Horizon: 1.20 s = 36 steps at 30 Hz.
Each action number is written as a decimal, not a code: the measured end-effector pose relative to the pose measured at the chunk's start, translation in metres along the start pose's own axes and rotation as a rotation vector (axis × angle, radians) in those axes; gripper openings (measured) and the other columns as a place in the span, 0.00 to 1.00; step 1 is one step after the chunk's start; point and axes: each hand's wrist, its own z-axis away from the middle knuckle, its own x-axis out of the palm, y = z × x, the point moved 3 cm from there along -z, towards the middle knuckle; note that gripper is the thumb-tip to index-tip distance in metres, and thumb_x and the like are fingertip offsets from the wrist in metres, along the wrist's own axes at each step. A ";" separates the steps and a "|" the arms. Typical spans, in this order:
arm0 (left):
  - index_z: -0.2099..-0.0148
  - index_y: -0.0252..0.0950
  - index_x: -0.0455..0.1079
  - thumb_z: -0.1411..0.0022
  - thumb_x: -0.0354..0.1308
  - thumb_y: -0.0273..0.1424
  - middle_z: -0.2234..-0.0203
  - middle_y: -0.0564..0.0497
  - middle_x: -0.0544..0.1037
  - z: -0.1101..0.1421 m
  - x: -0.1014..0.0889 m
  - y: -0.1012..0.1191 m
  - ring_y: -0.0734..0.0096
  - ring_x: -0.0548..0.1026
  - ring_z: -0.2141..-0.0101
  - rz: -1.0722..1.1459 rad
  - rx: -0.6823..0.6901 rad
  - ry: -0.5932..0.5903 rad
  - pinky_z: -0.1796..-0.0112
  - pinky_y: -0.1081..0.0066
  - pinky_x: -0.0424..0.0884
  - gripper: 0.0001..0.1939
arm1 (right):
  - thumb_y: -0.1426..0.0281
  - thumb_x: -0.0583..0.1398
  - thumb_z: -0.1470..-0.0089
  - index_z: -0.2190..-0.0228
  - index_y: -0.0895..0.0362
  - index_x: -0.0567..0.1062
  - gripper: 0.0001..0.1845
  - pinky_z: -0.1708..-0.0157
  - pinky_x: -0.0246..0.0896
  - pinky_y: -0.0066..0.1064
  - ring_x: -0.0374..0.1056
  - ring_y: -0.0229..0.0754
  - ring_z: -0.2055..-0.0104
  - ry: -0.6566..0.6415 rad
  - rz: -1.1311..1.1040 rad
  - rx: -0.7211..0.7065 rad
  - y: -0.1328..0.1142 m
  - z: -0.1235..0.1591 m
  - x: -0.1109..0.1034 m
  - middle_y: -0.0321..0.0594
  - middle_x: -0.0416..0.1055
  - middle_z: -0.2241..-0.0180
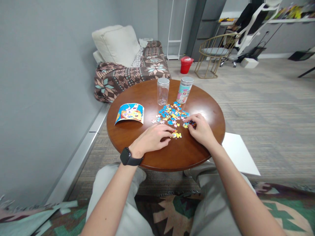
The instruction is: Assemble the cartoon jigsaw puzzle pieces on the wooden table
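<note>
A loose heap of small colourful jigsaw puzzle pieces [172, 112] lies on the round brown table [209, 108]. Nearer to me is a small joined cluster of puzzle pieces [177, 134], mostly yellow. My left hand [154, 136], with a black watch at the wrist, lies palm down with its fingers stretched apart, fingertips at the cluster's left edge. At the heap's right edge my right hand [200, 129] is bent over a few pieces, thumb and fingers apart. Part of those pieces is hidden beneath it. A curled picture sheet [131, 113] with a blue background rests at the left.
A clear jar [162, 93] and a printed jar [184, 91], both with silver lids, stand behind the heap. Beyond the table are a covered sofa [130, 72], a red bin [186, 65] and a gold-framed chair [214, 52]. A person sits at the back right.
</note>
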 end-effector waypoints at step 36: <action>0.54 0.35 0.72 0.31 0.44 0.21 0.58 0.44 0.81 0.018 -0.006 -0.030 0.62 0.79 0.55 -0.283 -0.550 0.414 0.49 0.62 0.75 0.16 | 0.70 0.57 0.49 0.68 0.53 0.74 0.06 0.53 0.67 0.49 0.69 0.52 0.58 0.187 0.024 0.173 -0.002 0.000 -0.006 0.46 0.70 0.63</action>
